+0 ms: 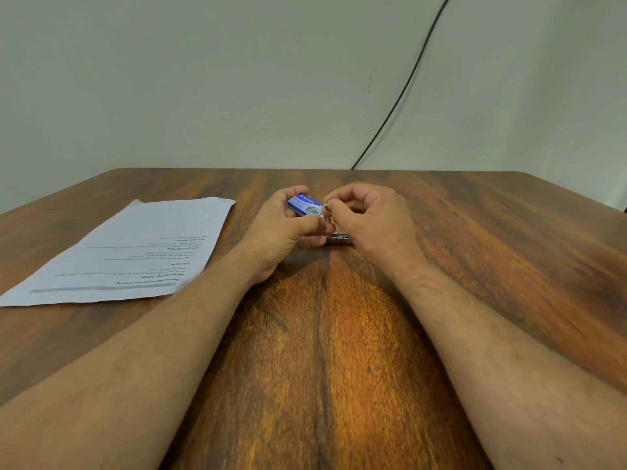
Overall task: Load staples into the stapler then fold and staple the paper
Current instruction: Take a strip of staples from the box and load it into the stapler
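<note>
Blue staple box (304, 205) sits in the left hand (285, 228), fingers curled round it; the right hand (366, 215) pinches a staple strip (326, 205) at its mouth. The stapler (339, 238) lies beneath, paper (135, 252) left on the bench (339, 334). A loose pinch could break the strip.

1. Tabletop (339, 351): bare wood between the two forearms and across the whole right side; open passage there.
2. Left side: printed paper (132, 252) lies flat, low obstacle only.
3. Centre: left hand (285, 228), right hand (369, 218) and staple box (303, 205) crowd one spot; stapler (339, 238) lies just beneath them.
4. Far edge: black cable (403, 86) hangs against the wall.
</note>
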